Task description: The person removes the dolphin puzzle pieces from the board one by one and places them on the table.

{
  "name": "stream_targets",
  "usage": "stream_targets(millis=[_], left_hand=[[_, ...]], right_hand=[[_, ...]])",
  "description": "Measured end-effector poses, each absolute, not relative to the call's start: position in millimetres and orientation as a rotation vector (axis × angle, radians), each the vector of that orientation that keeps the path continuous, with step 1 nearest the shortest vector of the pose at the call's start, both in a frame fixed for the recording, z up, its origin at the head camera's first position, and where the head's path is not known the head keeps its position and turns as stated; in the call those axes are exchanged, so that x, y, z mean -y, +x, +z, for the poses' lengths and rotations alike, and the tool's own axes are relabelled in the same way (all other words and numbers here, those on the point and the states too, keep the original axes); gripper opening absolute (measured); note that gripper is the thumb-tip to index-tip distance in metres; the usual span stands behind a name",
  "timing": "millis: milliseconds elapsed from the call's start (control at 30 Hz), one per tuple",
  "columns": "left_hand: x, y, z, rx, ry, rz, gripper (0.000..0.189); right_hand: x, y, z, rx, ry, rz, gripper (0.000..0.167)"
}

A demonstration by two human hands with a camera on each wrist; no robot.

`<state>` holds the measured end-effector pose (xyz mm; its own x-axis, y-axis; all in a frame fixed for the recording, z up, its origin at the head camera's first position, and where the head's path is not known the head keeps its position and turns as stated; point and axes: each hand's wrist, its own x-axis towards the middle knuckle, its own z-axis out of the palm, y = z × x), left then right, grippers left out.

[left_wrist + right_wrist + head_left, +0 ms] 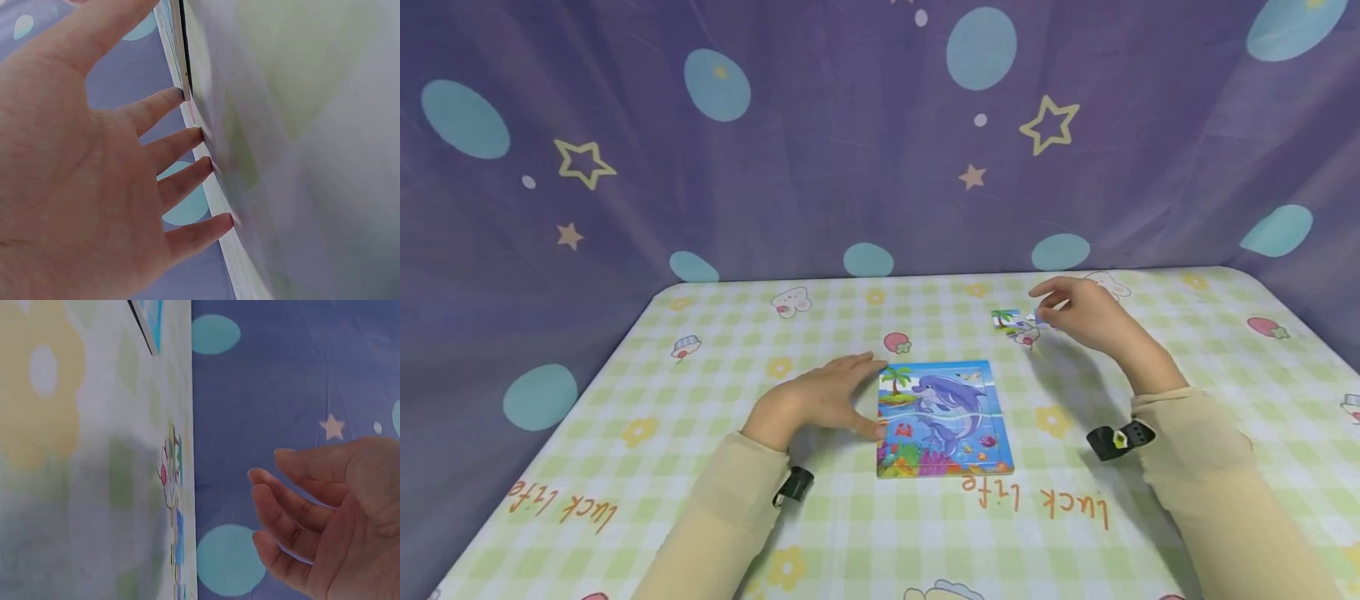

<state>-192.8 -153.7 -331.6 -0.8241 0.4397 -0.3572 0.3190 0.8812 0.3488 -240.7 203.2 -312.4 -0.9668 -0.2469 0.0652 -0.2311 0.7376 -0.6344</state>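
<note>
A square dolphin jigsaw puzzle (940, 421) in its frame lies flat on the table. My left hand (823, 398) rests at its left side, thumb and index fingertip at the frame's edge. In the left wrist view the fingers (197, 240) are spread and nearly straight, their tips at the tablecloth. At the back right, loose jigsaw pieces (1006, 320) lie in a small group, one showing a palm tree. Just above them is my right hand (1086, 315), its fingers loosely bent. The right wrist view shows nothing between its thumb and fingers, with the pieces (179, 537) below.
A green-and-white checked tablecloth (722, 383) with printed flowers, strawberries and lettering covers the table. Behind the table's far edge hangs a purple curtain (820, 167) with stars and blue ovals. Each wrist carries a black strap (1120, 440).
</note>
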Motion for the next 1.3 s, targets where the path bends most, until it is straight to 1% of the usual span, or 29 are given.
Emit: stream_targets(millis=[733, 1300], left_hand=[[152.8, -191.1, -329.6, -2.613, 0.549, 0.366, 0.100], [151.1, -191.4, -328.3, -2.620, 0.545, 0.363, 0.099]], right_hand=[[-154.5, -218.9, -304.3, -2.802, -0.577, -1.184, 0.026], [-117.9, -207.6, -317.0, -2.663, -0.668, -1.282, 0.021]])
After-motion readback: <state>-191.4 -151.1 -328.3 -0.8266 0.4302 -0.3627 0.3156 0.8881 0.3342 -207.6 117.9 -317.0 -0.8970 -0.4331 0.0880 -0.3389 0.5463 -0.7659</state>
